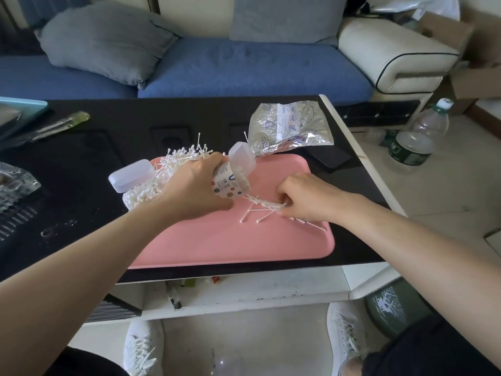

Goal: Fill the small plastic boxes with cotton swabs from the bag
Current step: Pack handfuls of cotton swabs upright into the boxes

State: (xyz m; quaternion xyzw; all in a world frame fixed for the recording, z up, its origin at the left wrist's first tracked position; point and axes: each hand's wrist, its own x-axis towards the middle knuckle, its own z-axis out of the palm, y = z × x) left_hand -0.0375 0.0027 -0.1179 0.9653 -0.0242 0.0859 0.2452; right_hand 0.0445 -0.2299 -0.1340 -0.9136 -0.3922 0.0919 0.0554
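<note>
Bench: a glossy black bench (pixel 81 164) carries the things; a tool with a translucent yellow-green handle (pixel 78 117) lies at its far left.
Filled box: a small clear plastic box packed with white swab heads (pixel 143 195) sits at the tray's left edge with its hinged lid open, partly hidden by the left wrist.
Heap: a loose heap of white cotton swabs (pixel 184 156) lies at the tray's far left corner, behind the left hand.
Left: the left hand (pixel 195 191) has its fingers wrapped round a second small clear box with a dotted label (pixel 227 183). The box is tipped, mouth down and to the right, lid flipped open.
Tray: a flat pink plastic tray (pixel 230 240) lies under both hands.
Scattered swabs: a few loose cotton swabs (pixel 260 210) lie on the tray between the hands, just below the tipped mouth.
Right: the right hand (pixel 306 196) has its fingers curled, pinching some of these swabs.
Bag: a crinkled clear plastic bag with blue print (pixel 290 128) lies at the tray's far right corner.
Floor: a clear plastic water bottle (pixel 417 137) stands right of the bench.
</note>
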